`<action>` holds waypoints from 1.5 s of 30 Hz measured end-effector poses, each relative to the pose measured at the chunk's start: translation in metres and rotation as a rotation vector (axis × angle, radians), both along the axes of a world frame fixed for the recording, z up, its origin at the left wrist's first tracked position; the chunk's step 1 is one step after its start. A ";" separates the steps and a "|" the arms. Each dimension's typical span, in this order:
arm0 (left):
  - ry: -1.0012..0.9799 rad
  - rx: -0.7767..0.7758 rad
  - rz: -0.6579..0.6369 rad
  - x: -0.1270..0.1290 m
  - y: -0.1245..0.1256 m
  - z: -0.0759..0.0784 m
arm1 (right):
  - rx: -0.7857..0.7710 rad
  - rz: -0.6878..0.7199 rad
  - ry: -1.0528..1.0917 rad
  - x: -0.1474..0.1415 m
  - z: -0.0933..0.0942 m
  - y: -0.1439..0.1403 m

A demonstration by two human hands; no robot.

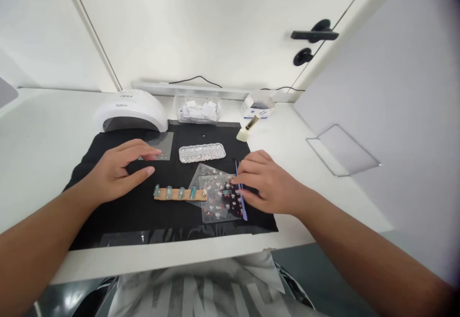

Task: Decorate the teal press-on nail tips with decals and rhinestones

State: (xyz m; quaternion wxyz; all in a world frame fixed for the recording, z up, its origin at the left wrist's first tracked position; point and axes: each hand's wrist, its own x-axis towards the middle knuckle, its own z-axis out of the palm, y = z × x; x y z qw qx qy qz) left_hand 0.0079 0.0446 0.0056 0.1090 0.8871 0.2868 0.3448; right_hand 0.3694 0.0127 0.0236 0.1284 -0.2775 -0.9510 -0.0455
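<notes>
Nail-tip strip [179, 194] at center of mat [118, 221], on the worktop [39, 139]; both hands over the mat.
Left hand [124, 170]: fingers open, thumb apart, above the mat's left part. Right hand [268, 182]: fingers bent at the purple stick [243, 207] near the mat's right edge; grip on it cannot be told. Sticker sheets [214, 214]: right of mat center, with a loose tip [227, 193] on top. Case [202, 153]: far half of mat; compartments hold small, shiny pieces. Bin [197, 111]: at mat's far edge, clear, filled with white packets. Box [258, 105]: beyond mat's far right corner, open, dark contents; blue-and-white print illegible. Lamp [134, 108]: mat's far left corner; dark lettering illegible.
</notes>
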 end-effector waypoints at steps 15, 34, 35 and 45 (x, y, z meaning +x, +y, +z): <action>0.158 -0.163 0.122 -0.002 0.006 -0.004 | -0.247 -0.109 -0.167 -0.020 -0.018 -0.001; 0.172 -0.223 0.105 -0.002 0.002 0.001 | -0.103 0.406 -0.034 -0.044 0.016 0.026; 0.172 -0.228 0.109 -0.003 0.003 0.001 | -0.095 0.431 -0.057 -0.048 0.016 0.029; 0.193 -0.257 0.036 -0.009 0.015 -0.003 | -0.010 0.647 -0.107 -0.060 0.010 0.050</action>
